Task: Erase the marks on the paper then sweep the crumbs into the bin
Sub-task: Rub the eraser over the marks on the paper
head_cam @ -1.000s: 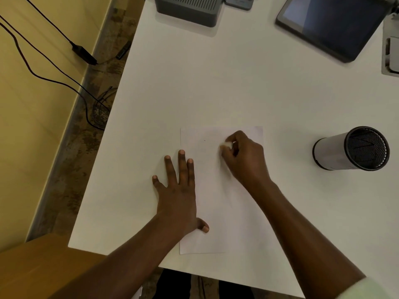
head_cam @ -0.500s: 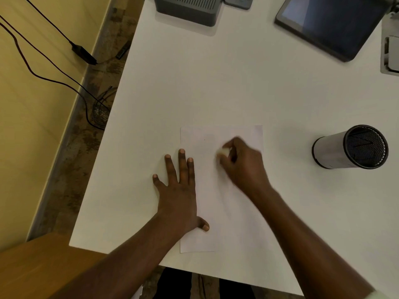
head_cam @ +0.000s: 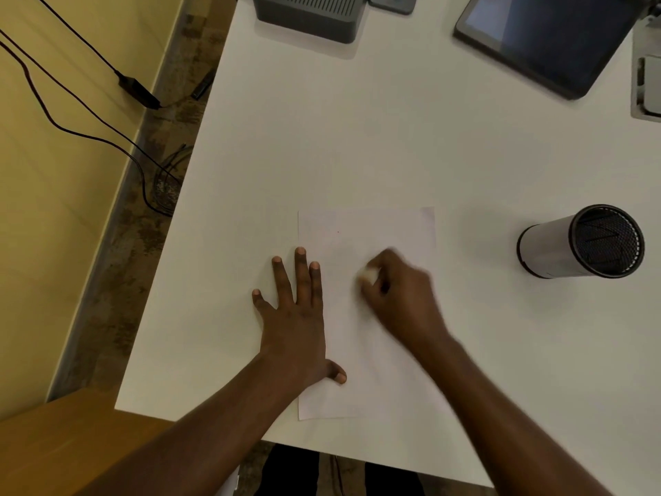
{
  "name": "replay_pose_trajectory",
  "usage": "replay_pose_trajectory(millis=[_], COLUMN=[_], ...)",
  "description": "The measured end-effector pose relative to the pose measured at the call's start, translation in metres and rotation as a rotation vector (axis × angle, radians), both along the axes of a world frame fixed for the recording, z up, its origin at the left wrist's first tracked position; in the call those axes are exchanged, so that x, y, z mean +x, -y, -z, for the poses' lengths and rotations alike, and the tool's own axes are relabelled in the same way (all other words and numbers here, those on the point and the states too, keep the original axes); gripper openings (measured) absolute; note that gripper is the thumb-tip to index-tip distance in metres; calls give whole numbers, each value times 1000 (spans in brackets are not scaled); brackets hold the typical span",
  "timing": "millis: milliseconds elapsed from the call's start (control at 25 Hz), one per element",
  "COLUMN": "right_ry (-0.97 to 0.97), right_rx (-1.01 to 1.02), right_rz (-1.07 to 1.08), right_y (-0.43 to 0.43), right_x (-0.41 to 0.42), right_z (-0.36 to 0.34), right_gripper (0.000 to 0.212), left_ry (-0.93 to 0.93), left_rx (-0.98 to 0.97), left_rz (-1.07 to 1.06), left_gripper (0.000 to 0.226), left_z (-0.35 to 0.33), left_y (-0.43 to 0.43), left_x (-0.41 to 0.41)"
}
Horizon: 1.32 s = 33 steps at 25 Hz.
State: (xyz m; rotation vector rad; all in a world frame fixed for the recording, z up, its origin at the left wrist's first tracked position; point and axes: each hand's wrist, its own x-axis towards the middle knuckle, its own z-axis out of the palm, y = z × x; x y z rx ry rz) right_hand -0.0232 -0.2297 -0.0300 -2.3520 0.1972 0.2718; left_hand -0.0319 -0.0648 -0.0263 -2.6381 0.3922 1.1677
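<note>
A white sheet of paper lies on the white table near its front edge. My left hand is pressed flat on the sheet's left edge, fingers spread. My right hand is blurred over the middle of the sheet, pinching a small white eraser against the paper. One tiny dark speck shows near the sheet's top left. A round mesh bin stands on the table to the right of the paper, its dark mouth facing me. No crumbs are clear enough to make out.
A grey box-shaped device and a dark tablet sit at the table's far edge, with a grey tray at the far right. Cables run along the yellow wall and floor on the left.
My right hand has slid the eraser down the sheet toward me, and is motion-blurred now. My left hand and the bin have stayed in place.
</note>
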Motion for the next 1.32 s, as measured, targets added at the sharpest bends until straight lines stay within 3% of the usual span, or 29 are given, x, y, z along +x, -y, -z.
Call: replay_pose_trajectory(millis=[120,360,560,800,1000,1200,1320], right_ry=[-21,21,-57,11,-19,43,48], right_rx=[35,-31,92,-27,88,-17,18], right_rz=[-82,146,-144,160,-116,40,-58], right_y=[-6,25,-26,19,-46,-9,-27], right_x=[-15,33,-40,20,-21,47,22], right_z=[3,5,-2,4,-3,6,3], right_gripper=[14,15,15,16,15,11,12], left_ry=[11,15,52,71,77,67,67], left_rx=[0,-12,-68,-111,-135,-128,-127], left_rz=[13,11,-8,-48,-44,-51,-43], left_gripper=[165,166,164,170,166,169,168], left_z=[1,1,4,5,7,6,6], left_y=[-1,-3,-9,-16,-18,-17,-17], left_x=[-1,-1,-4,-6,-6,-6,-6])
